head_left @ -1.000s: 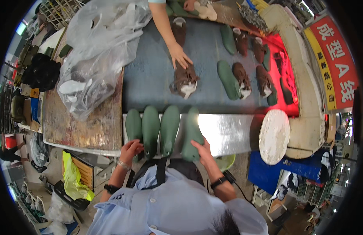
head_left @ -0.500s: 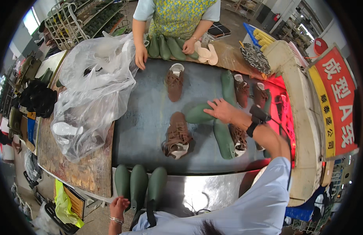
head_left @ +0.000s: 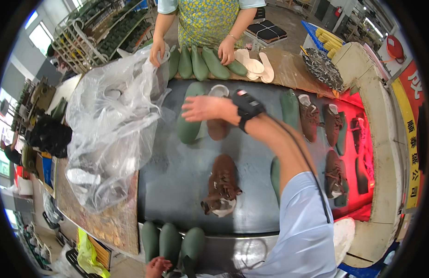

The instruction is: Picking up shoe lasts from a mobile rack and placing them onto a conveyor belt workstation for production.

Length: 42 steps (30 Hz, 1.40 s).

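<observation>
My right hand (head_left: 203, 109) reaches across the dark belt, its fingers stretched out over a green shoe last (head_left: 189, 131). This last lies to the left of a brown lace-up shoe (head_left: 218, 130), partly covered by my hand and wrist. Nearer me lies another brown shoe (head_left: 222, 180). At the belt's near edge my left hand (head_left: 158, 267) has its fingers curled at the lower ends of several green lasts (head_left: 170, 238). Under my right forearm another last (head_left: 275, 178) is partly hidden. Farther right are brown shoes (head_left: 309, 119) with green lasts (head_left: 290, 107) beside them.
Across the belt a person in a patterned apron (head_left: 209, 28) has hands at a plastic bag (head_left: 112, 116) and a row of green lasts (head_left: 199, 65). Pale insoles (head_left: 255, 66) lie nearby. A red-lit machine opening (head_left: 360, 171) stands at the right.
My right hand has moved left with the green last, which now lies beside the far brown shoe. My left hand has shifted slightly along the near lasts. The view has shifted.
</observation>
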Tool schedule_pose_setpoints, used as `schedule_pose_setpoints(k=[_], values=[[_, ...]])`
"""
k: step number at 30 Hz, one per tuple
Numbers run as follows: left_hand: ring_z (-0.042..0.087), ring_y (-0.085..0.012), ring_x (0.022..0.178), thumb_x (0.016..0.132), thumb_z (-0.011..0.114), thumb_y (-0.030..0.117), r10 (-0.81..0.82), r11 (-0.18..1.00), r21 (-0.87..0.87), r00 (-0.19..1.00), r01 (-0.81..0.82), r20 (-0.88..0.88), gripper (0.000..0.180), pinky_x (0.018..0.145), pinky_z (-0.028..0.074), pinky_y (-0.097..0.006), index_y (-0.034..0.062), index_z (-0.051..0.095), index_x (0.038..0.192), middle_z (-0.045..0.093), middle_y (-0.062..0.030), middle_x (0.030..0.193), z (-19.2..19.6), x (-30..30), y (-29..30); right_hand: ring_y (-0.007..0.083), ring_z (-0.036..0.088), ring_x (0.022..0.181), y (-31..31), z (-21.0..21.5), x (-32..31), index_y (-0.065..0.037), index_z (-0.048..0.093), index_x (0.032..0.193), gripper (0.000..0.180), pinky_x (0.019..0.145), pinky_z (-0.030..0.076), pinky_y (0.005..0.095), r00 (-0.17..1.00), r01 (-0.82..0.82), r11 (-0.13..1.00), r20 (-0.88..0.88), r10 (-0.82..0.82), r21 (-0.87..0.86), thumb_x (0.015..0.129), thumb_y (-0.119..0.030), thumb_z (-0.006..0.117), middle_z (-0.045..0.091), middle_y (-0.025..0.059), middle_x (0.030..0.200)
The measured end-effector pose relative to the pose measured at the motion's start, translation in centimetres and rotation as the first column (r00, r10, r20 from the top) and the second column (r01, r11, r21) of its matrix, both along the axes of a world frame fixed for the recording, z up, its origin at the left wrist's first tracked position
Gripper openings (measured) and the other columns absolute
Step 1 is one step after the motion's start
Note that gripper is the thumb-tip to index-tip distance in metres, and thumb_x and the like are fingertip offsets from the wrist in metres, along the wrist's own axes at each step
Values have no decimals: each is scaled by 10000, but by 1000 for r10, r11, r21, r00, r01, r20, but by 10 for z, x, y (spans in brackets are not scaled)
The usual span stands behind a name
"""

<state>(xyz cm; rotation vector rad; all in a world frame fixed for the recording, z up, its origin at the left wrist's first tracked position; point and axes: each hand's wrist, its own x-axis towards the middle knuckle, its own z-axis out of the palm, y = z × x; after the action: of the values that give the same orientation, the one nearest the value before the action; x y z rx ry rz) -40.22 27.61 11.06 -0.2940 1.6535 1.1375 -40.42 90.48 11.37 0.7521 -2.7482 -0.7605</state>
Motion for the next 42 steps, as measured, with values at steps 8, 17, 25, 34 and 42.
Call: schedule_pose_setpoints(k=[8, 17, 25, 34, 42], values=[[632, -201, 739, 887, 486, 301, -61, 985, -158, 997, 68, 48, 326, 539, 478, -251, 20, 512, 1051, 629, -123, 901, -9, -13, 8, 162, 504, 821, 44, -87, -30, -188, 592, 641, 58, 704, 383, 319, 884, 455, 880, -53, -465, -133, 677, -226, 568, 528, -66, 780], [639, -231, 717, 893, 471, 311, 28, 982, -188, 994, -7, 105, 284, 534, 495, -269, 68, 526, 1031, 628, -101, 851, -15, -21, 24, 246, 304, 1213, -22, -114, -64, -147, 644, 912, 331, 967, 192, 588, 633, 679, 558, -4, -774, -477, 756, -424, 551, 512, 42, 1107], [633, -213, 706, 886, 489, 337, 69, 985, -167, 994, -54, 87, 332, 531, 488, -258, 44, 524, 1038, 627, -113, 850, -27, -28, 21, 221, 253, 1257, -8, -129, 14, -101, 604, 891, 302, 929, 213, 652, 634, 622, 520, -13, -773, -586, 697, -332, 594, 481, 56, 1142], [626, -234, 716, 870, 512, 229, 100, 995, 2, 989, -100, 109, 286, 602, 507, -296, -11, 518, 1026, 613, -137, 831, -43, -18, 14, 240, 236, 1269, -14, -121, 82, -131, 549, 1122, 422, 963, 216, 598, 412, 856, 304, 197, -890, -418, 778, -374, 525, 399, 66, 1295], [630, -231, 719, 871, 502, 221, -32, 999, 20, 999, 31, 44, 263, 605, 515, -295, -1, 507, 1013, 605, -130, 841, -17, -20, 19, 370, 396, 1145, -166, -64, 193, 5, 352, 1259, 709, 925, 365, 426, 268, 679, -317, 625, -734, -663, 747, -437, 566, 400, 210, 1258]])
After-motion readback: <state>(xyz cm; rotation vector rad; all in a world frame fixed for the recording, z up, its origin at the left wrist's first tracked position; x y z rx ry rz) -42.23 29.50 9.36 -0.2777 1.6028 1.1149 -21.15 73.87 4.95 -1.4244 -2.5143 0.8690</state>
